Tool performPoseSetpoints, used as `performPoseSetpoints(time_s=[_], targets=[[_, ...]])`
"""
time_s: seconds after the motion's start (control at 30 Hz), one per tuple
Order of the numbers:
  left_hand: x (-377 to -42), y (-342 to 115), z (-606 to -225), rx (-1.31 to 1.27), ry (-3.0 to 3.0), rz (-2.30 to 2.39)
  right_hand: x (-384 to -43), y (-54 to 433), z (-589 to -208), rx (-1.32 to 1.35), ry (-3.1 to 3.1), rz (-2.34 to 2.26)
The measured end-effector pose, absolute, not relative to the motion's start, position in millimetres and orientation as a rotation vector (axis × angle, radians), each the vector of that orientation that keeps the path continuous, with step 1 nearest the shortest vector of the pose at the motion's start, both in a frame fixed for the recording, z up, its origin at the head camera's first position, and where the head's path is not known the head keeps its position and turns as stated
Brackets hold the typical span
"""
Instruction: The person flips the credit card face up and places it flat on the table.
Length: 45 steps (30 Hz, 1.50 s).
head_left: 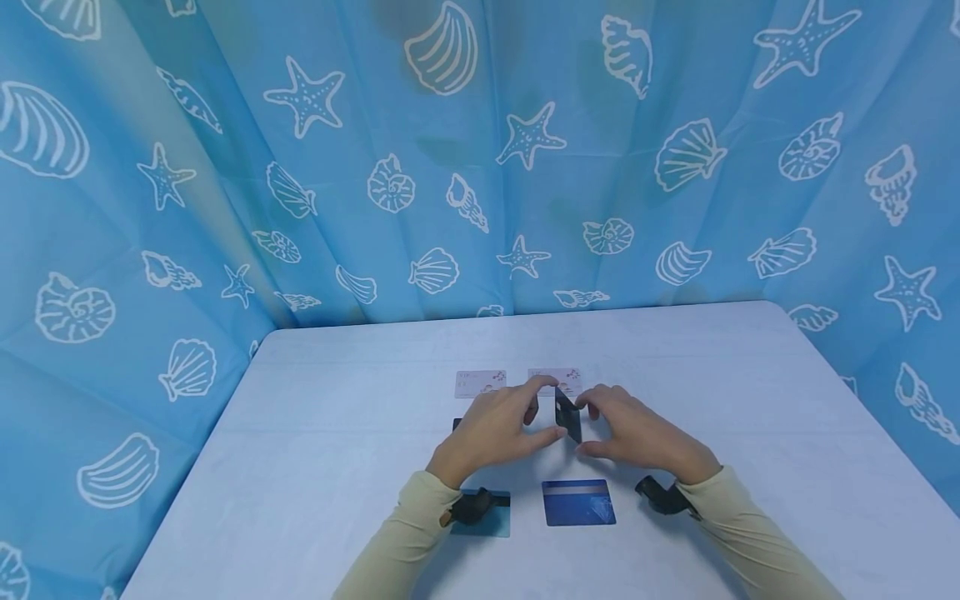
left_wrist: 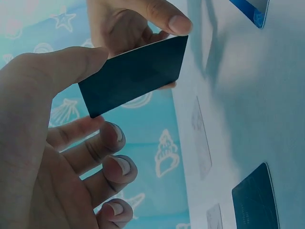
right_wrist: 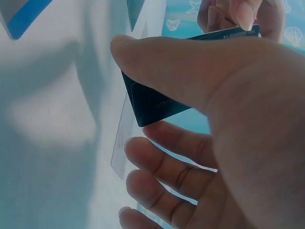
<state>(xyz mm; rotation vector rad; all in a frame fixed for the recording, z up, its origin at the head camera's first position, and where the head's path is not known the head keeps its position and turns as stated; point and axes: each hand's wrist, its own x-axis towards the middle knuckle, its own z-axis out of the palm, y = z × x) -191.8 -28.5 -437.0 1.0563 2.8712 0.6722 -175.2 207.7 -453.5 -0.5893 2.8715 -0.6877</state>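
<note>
Above the middle of the white table (head_left: pixel 750 400), both hands hold one dark card (head_left: pixel 567 414) on edge. My left hand (head_left: pixel 546 410) pinches its left side between forefinger and thumb. My right hand (head_left: pixel 586 427) pinches the right side the same way. In the left wrist view the dark card (left_wrist: pixel 133 74) sits against my left thumb (left_wrist: pixel 62 67), with the right hand's fingertips (left_wrist: pixel 167 19) on its far corner. In the right wrist view my right thumb (right_wrist: pixel 162 62) lies across the dark card (right_wrist: pixel 157 102).
Two pale cards (head_left: pixel 480 383) (head_left: pixel 558 377) lie beyond the hands. A blue striped card (head_left: pixel 578 502) lies near the front, and a teal card (head_left: pixel 497 515) sits partly under the left wrist. Another dark card (left_wrist: pixel 255 200) lies flat by the left hand. A blue seashell curtain (head_left: pixel 480 167) surrounds the table.
</note>
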Motion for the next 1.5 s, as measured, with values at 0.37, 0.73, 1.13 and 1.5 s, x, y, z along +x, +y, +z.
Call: performPoseSetpoints(time_s=[0.37,0.73,1.13,1.5], targets=[[-195.6,-32.2,-439.4,1.065,2.913,0.624,-175.3,212.0,-449.7,-0.586,2.884,-0.673],[-196.6,-35.9,-439.0,1.022,2.911,0.575,-177.4,215.5,-449.9,-0.570,2.877,-0.662],[-197.7,-37.7,-439.7,0.938,2.902,0.485,-180.0,216.4,-452.6,-0.552,2.873,-0.632],[-199.4,-38.0,-445.1,0.922,2.891,0.444,-179.6,214.7,-454.5,-0.521,2.861,-0.625]])
